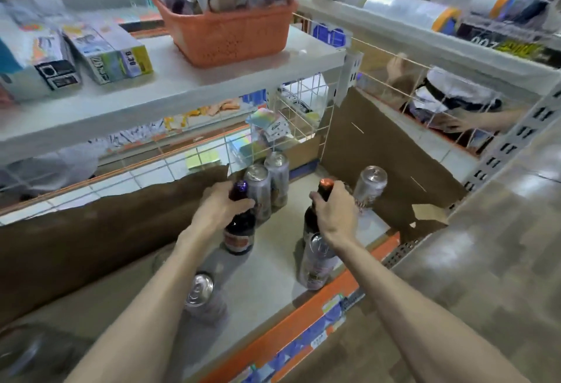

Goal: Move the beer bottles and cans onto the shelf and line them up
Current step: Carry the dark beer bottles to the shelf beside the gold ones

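The lining-up step appears to be running: on the pale lower shelf (270, 279), among tall silver cans (259, 191), the left hand (223, 206) is curling round the neck of the dark glass purple-capped bottle (239, 230), and the right hand (334, 215) is gripping the dark copper-capped bottle (310, 221) by its neck to the right. Both forearms are reaching forward and down. Next, each bottle probably needs sliding upright into a row with the cans.
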`<move>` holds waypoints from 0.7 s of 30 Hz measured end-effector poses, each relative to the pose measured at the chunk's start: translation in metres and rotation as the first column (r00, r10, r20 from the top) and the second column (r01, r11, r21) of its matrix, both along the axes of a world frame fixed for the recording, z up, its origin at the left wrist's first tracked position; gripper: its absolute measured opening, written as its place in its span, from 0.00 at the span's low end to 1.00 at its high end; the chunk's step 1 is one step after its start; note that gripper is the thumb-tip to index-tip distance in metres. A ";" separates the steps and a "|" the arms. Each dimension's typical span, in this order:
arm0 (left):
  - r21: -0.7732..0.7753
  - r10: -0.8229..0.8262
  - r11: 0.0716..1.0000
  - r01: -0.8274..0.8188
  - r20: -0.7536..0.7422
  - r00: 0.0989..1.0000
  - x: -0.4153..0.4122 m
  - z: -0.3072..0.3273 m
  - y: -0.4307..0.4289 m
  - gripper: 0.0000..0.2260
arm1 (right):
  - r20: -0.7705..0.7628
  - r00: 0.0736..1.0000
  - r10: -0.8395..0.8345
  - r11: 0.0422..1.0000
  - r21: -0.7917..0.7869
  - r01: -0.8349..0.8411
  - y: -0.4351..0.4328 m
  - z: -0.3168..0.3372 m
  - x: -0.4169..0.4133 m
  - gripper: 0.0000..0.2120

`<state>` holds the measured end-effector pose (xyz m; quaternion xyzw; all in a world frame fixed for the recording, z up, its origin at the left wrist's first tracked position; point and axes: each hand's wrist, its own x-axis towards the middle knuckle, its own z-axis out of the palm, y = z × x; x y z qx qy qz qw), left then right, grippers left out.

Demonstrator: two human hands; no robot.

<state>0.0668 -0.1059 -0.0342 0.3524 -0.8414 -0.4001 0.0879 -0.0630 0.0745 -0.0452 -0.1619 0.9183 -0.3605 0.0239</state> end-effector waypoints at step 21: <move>-0.240 0.386 0.824 -0.513 -0.425 0.819 0.118 0.180 0.037 0.15 | -0.311 0.876 0.369 0.865 -0.230 -0.446 -0.033 0.185 0.087 0.16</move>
